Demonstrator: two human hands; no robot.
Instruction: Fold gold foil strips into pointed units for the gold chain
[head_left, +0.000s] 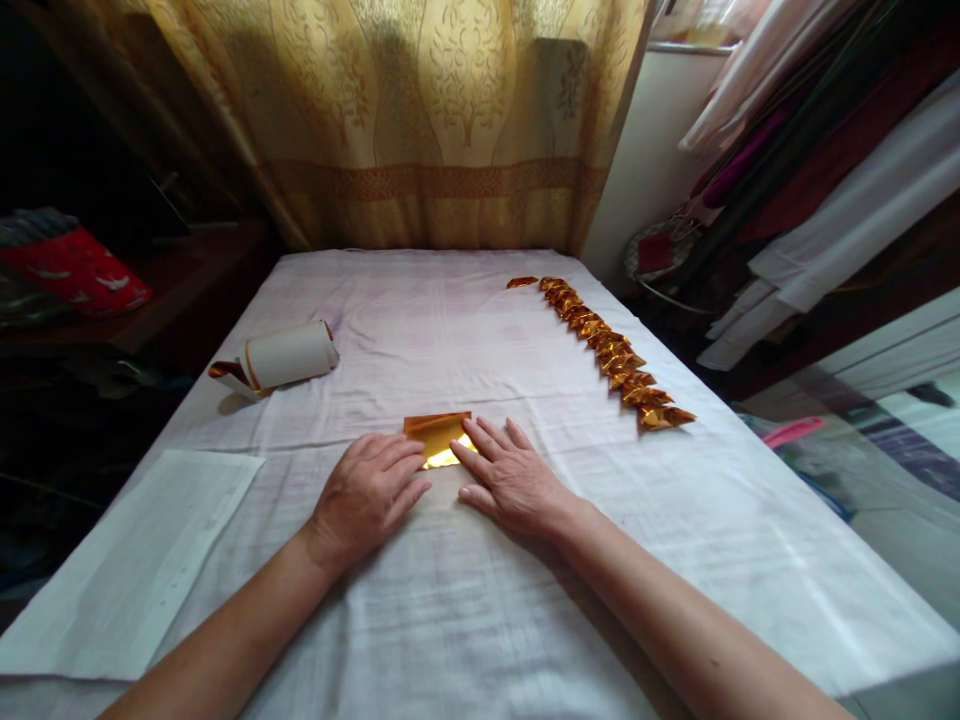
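A small sheet of gold foil paper lies on the white cloth-covered table, partly folded. My left hand rests flat with its fingertips on the sheet's near left edge. My right hand lies flat too, fingers stretched out and touching the sheet's right corner. Neither hand grips anything. A long row of several folded gold foil pieces runs diagonally at the far right of the table.
A roll of white-backed foil lies at the left with a loose gold end. A white paper sheet lies at the near left. A patterned curtain hangs behind. Hanging clothes crowd the right side.
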